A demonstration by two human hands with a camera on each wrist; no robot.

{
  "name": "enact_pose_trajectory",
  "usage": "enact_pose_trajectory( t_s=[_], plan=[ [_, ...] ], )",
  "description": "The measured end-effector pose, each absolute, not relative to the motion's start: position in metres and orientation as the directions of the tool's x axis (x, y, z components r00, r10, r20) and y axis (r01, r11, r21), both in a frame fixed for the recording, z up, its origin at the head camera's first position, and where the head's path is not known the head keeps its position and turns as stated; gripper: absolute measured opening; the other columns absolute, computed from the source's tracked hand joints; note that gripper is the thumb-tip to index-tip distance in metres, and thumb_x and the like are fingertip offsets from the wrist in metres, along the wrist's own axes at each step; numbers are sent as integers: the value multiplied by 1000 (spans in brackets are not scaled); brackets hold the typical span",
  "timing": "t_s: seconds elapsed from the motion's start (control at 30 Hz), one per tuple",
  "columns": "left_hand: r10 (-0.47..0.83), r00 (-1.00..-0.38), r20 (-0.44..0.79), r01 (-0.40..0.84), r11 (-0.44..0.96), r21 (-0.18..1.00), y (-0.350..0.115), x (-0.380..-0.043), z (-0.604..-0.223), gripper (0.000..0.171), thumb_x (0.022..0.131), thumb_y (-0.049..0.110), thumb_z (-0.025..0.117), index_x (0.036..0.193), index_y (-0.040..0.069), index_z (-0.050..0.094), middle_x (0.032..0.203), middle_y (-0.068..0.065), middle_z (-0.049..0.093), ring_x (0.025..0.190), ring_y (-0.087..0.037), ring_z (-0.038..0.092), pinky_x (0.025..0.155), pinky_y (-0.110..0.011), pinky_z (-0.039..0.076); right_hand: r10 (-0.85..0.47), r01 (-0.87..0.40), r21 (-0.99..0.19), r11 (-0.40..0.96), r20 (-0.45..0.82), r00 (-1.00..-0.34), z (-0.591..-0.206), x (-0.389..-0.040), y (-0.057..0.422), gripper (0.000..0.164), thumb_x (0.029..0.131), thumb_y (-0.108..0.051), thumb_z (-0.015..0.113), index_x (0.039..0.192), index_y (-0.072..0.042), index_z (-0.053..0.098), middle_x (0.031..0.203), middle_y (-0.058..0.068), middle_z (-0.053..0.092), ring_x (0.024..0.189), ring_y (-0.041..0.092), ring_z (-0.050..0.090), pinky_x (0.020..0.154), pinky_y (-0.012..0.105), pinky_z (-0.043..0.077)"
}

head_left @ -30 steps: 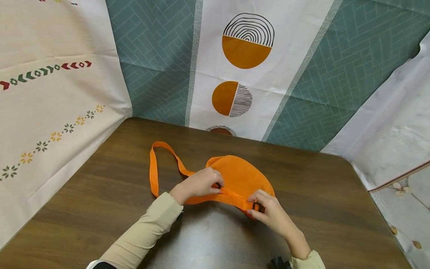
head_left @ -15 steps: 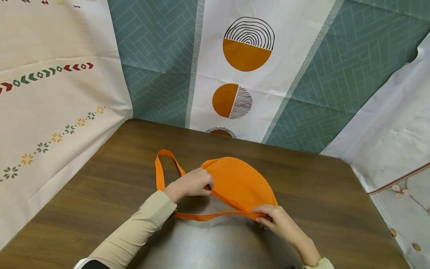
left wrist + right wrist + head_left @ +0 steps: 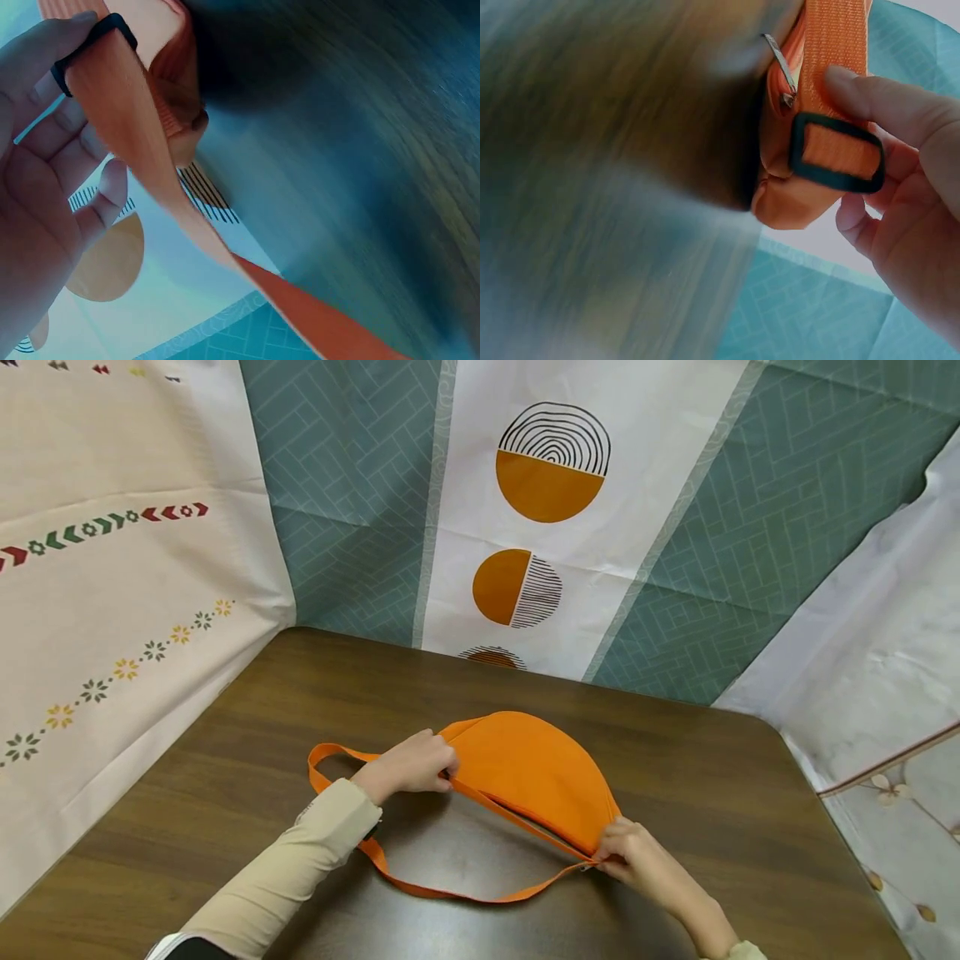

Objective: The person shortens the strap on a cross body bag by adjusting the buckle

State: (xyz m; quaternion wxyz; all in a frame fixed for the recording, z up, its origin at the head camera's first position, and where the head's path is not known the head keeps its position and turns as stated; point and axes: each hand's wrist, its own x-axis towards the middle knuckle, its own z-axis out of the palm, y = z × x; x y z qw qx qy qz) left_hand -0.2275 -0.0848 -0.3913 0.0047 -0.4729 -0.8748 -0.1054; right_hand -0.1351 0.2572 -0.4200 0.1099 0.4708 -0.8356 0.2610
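Note:
An orange half-moon waist bag [image 3: 528,760] lies across the table, its straight zipped edge facing me. My left hand [image 3: 412,764] grips its left corner; in the left wrist view the thumb presses the strap [image 3: 124,112] by a black buckle [image 3: 126,30]. The right hand [image 3: 633,860] pinches the opposite corner. Its thumb lies on the webbing [image 3: 836,45] just above a black slider [image 3: 832,180] in the right wrist view, with a metal zipper pull [image 3: 778,64] beside it. A dark gap shows along the zipped edge. The loose strap [image 3: 457,896] sags toward me.
A brown wooden table [image 3: 300,693] carries the bag. Patterned cloths [image 3: 352,510] hang behind it and at both sides. The strap's far loop [image 3: 318,764] lies left of the left wrist.
My hands have moved apart, the right toward me and rightward, the left slightly left, stretching the bag's edge. The strap has dropped away from that edge, and its left loop has flattened.

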Motion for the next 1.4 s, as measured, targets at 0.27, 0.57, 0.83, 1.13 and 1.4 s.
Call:
enact_pose_trajectory(
  t_s=[0.27,0.57,0.83,1.13,1.4],
  plan=[
    [818,-575,36,798,550,248,-93,-229,-397,35,74,13,71,54,16,43,54,10,25,50,-5,21,53,-23,23,-726,-818,-346,459,384,-570,-424,-136,277,19,65,2,75,69,-13,64,73,-9,54,70,5,44,61,10,36],
    [762,-636,-122,701,637,320,-100,-228,-397,27,75,13,71,57,14,51,56,8,35,51,-8,30,51,-23,29,-669,-770,-241,590,387,-634,-428,-136,294,28,58,7,76,80,-11,71,73,-10,50,67,3,40,56,11,33],
    [724,-656,-212,654,686,319,-103,-230,-394,24,77,7,69,59,13,54,57,8,35,50,-9,29,50,-22,27,-642,-755,-252,606,406,-651,-435,-142,316,32,54,15,74,66,-14,66,73,-11,46,70,5,40,58,15,35],
    [673,-706,-220,611,736,292,-111,-231,-395,27,76,7,70,58,13,51,56,6,29,51,-10,26,51,-24,26,-532,-638,-207,741,399,-747,-435,-142,339,24,52,10,77,63,-9,66,76,-10,35,69,5,34,55,17,29],
    [676,-717,-172,620,731,284,-118,-234,-396,37,78,0,65,53,15,41,55,6,24,50,-9,20,51,-24,22,-320,-355,-259,898,170,-932,-426,-138,341,34,68,-41,74,78,-8,73,76,-8,35,66,7,33,51,21,30]
  ],
)
